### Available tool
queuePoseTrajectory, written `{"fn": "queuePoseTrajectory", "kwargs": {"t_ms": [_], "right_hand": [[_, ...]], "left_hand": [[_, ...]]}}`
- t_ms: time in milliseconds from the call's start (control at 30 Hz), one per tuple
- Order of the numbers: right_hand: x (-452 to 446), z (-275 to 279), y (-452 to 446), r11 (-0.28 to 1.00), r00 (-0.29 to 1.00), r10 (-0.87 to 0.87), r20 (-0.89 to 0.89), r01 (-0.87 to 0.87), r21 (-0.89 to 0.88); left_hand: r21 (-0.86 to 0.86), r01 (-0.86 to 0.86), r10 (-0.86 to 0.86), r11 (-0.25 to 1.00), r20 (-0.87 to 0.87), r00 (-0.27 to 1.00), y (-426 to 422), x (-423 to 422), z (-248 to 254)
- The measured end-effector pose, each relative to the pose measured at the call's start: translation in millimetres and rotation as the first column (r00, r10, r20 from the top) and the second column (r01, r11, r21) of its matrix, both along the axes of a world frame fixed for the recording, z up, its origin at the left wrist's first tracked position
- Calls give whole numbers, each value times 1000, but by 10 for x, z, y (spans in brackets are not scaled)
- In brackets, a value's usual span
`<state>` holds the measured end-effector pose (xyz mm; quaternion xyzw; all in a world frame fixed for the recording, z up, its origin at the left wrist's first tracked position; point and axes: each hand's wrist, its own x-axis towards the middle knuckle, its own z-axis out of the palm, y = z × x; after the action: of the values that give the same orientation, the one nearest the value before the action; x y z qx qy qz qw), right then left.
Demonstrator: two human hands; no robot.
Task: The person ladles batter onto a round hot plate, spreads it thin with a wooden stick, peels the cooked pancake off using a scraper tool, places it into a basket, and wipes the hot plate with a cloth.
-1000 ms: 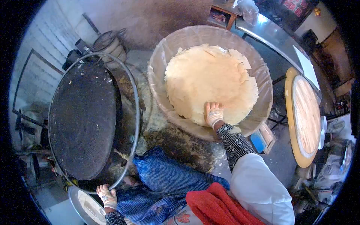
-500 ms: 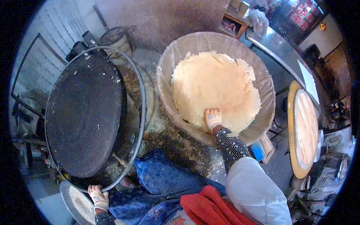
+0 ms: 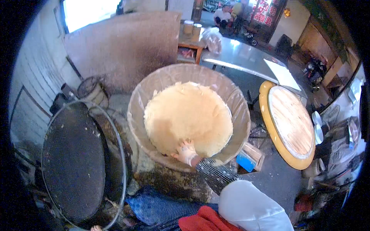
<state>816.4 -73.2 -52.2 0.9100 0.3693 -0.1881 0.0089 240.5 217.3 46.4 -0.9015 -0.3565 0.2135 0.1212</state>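
Observation:
A pile of thin, pale round flatbreads (image 3: 192,115) lies in a big tub (image 3: 140,84) lined with clear plastic. My right hand (image 3: 185,151), in a light glove that leaves the fingertips bare, presses on the near edge of the top sheet with its fingers spread. To the left stands a round black griddle (image 3: 75,161) with a metal ring (image 3: 124,169) around it. Only the curled fingers of my left hand (image 3: 96,228) show, at the bottom edge of the view against that ring; the rest is out of frame.
A yellow-rimmed round wooden board (image 3: 291,119) leans at the right. Behind the tub are a metal table (image 3: 235,54) and a small wooden stand (image 3: 190,44) with jars. A blue box (image 3: 245,161) sits beside the tub. People are outside at the back.
My view has tilted up and turned right, so the tub and griddle sit lower and further left. The top flatbread's ragged outline now looks rounder and tidier. My right-hand fingers are more spread.

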Motion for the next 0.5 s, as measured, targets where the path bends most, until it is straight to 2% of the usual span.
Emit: {"fn": "queuePoseTrajectory", "kwargs": {"t_ms": [33, 67, 100, 133, 167, 200, 233, 267, 300, 333, 367, 400, 433, 467, 500], "right_hand": [[9, -146, -206, 994, 1000, 23, -17, -21, 106], [42, -301, -445, 977, 998, 51, -38, -42, 208], [-139, -38, -656, 973, 984, -15, 176, -26, 228], [-197, 94, -932, 940, 959, -82, 272, -16, 341], [-242, 229, -1232, 894, 920, -161, 357, -18, 448], [-329, 555, -1513, 817, 919, -320, 229, 145, 559], [-321, 881, -1800, 768, 921, -350, 172, 177, 616], [-327, 759, -2128, 730, 884, -448, 134, 275, 626], [-348, 339, -2491, 672, 742, -571, 351, 177, 719], [-353, 56, -2838, 619, 679, -688, 258, 362, 698], [-355, -295, -3124, 508, 555, -820, 144, 587, 631], [-311, -664, -3384, 512, 479, -851, 215, 664, 545], [-300, -659, -3507, 506, 468, -861, 197, 757, 413], [-299, -654, -3591, 493, 462, -870, 176, 829, 264], [-309, -665, -3641, 488, 471, -873, 127, 851, 195]], "left_hand": [[-6, -51, 51, 999, -39, 998, -4, 12, -13], [39, -8, 9, 999, -20, 1000, -24, -8, -81], [81, 39, -37, 996, -18, 999, -55, -57, -158], [116, 90, -88, 989, -23, 996, -89, -44, -227], [-33, 44, -45, 998, -48, 998, -130, 127, -239], [-37, -49, 49, 998, 0, 999, -140, 131, -543], [-40, -150, 152, 988, 60, 987, -116, 114, -898], [-46, -246, 250, 968, 125, 960, -92, 93, -1250], [83, -234, 209, 969, 231, 950, -260, 394, -1248], [316, -159, 39, 935, 355, 934, -585, 903, -1069], [545, -109, -158, 831, 420, 894, -858, 1364, -973], [667, -86, -297, 740, 439, 848, -1118, 1824, -827], [156, -186, 103, 970, 430, 897, -1620, 2508, 296], [119, 27, -100, 992, 661, 744, -1776, 2773, 451], [-7, 262, -165, 965, 759, 630, -1947, 3005, 449]]}}
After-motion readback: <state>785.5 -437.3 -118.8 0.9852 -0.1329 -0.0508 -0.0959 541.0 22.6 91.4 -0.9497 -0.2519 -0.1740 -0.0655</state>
